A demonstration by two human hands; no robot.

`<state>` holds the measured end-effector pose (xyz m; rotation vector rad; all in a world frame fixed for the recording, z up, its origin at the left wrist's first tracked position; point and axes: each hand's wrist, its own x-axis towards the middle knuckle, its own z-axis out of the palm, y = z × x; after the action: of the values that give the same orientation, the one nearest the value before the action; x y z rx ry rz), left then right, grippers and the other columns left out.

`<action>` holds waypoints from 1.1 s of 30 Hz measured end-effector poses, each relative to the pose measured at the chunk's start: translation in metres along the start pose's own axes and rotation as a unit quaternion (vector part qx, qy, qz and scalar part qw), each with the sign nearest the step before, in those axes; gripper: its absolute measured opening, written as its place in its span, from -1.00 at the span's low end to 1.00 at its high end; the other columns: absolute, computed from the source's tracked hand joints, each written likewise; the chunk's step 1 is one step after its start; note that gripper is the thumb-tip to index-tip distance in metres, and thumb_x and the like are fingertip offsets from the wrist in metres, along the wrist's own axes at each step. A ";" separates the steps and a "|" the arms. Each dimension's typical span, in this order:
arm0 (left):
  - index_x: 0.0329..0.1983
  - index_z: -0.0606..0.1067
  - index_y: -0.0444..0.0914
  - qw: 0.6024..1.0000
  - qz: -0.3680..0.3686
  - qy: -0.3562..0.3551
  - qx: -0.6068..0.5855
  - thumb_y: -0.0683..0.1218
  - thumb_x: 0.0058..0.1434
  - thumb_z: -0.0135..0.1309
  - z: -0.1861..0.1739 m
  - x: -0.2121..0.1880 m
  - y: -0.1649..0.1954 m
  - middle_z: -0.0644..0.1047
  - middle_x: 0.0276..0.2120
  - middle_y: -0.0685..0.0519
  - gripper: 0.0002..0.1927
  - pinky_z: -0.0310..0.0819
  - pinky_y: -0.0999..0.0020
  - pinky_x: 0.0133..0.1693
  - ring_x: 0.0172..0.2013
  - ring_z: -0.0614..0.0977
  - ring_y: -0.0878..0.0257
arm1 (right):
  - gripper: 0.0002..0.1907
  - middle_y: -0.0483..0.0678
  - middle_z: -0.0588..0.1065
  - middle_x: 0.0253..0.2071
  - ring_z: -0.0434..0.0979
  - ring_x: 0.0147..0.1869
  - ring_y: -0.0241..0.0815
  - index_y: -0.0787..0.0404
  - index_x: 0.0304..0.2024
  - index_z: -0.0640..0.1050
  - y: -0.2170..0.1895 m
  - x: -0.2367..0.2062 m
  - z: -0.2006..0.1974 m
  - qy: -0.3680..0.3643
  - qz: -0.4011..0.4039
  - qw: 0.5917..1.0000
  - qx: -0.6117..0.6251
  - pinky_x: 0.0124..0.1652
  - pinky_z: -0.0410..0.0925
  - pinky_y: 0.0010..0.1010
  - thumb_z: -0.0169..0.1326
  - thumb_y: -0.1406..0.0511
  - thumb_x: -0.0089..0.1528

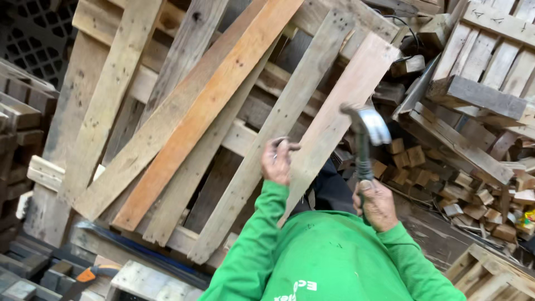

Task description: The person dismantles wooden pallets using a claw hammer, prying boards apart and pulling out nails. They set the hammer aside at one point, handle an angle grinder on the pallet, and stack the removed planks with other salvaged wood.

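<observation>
Two hands work above a wooden pallet (234, 128): the right hand (377, 204) is clenched round a claw hammer (368, 136), its head raised at one o'clock, while the left hand (277, 161) at eleven pinches a nail (280, 141), fingers curled.

A small crumpled package in bright yellow, red and green (527, 219) lies at the far three o'clock edge among the scattered wooden offcut blocks (446, 184), partly cut off by the frame; its shape cannot be told. No labels, signs or screens show anywhere else
</observation>
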<state>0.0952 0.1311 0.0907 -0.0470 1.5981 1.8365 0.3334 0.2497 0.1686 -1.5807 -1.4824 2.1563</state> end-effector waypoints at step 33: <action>0.11 0.55 -0.27 0.925 0.282 0.036 0.252 -0.20 0.42 0.07 0.207 0.137 0.021 0.58 -0.16 -0.12 -0.78 0.55 0.24 -0.12 -0.19 0.63 0.06 | -0.46 -0.03 0.42 -0.42 0.42 -0.45 -0.22 0.25 -0.08 0.48 -0.160 0.096 -0.061 -0.085 -0.394 0.898 0.178 -0.46 0.36 -0.44 0.20 -0.09 0.31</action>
<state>0.0635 0.3780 0.0965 0.6448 2.2584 1.7591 0.2649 0.4269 0.2193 -0.5282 -1.3285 1.9175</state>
